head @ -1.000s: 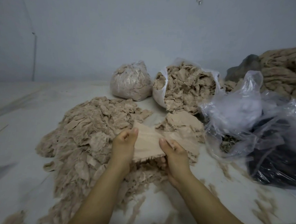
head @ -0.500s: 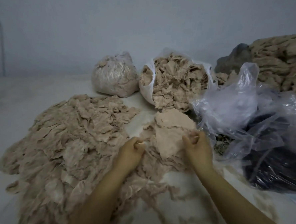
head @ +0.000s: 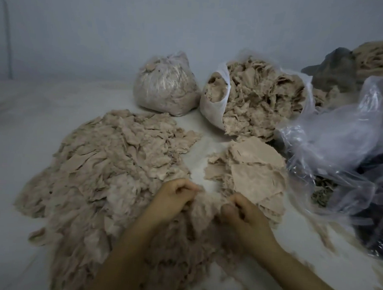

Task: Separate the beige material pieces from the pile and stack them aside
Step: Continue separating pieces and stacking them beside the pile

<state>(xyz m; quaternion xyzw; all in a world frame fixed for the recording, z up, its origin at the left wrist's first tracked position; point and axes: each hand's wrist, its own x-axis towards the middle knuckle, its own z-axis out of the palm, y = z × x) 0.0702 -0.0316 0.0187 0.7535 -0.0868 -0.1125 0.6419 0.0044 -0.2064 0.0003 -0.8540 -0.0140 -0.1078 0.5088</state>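
Your left hand (head: 170, 199) and right hand (head: 241, 211) each pinch soft beige scraps at the near edge of the big beige pile (head: 108, 166). Just right of it, the flat beige stack (head: 249, 170) sits on the white bench (head: 30, 117).

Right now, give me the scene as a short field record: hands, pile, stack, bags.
left hand: fingers curled, pinching beige material at the near edge of the pile
right hand: fingers curled, gripping beige material beside the stack
loose pile: large, spread on the left of the white surface
sorted stack: flatter pieces, right of the pile, apart from it at the far end
tied bag: closed, full, behind the pile
open bag: on its side, pieces spilling out
crumpled clear plastic: right of the stack
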